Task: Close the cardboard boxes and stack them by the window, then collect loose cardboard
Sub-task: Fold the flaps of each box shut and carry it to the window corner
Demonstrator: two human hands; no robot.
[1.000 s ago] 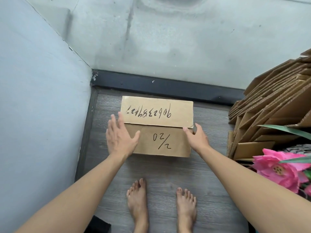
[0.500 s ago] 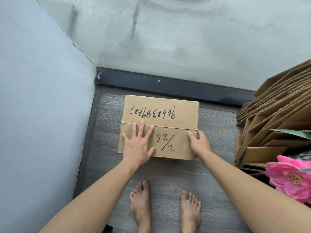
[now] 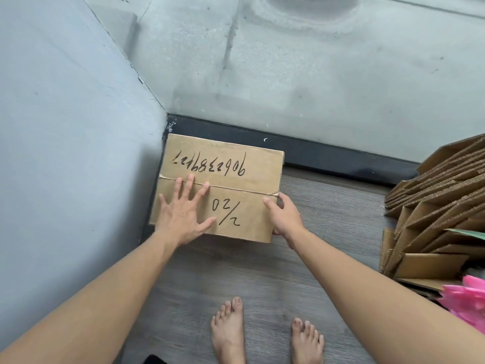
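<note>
Closed box point(image 3: 223, 187) lies lengthwise along window

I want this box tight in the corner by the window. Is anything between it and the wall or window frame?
Nothing visible. The closed brown cardboard box already sits against the grey wall and dark window frame, left hand flat on top, right hand gripping its right edge.

Grey wood floor point(image 3: 236, 271), pale wall point(image 3: 65, 153), window glass point(image 3: 315, 74)

Wall point(image 3: 65, 153) hems box point(image 3: 223, 169); floor point(image 3: 328, 206) right open.
</note>
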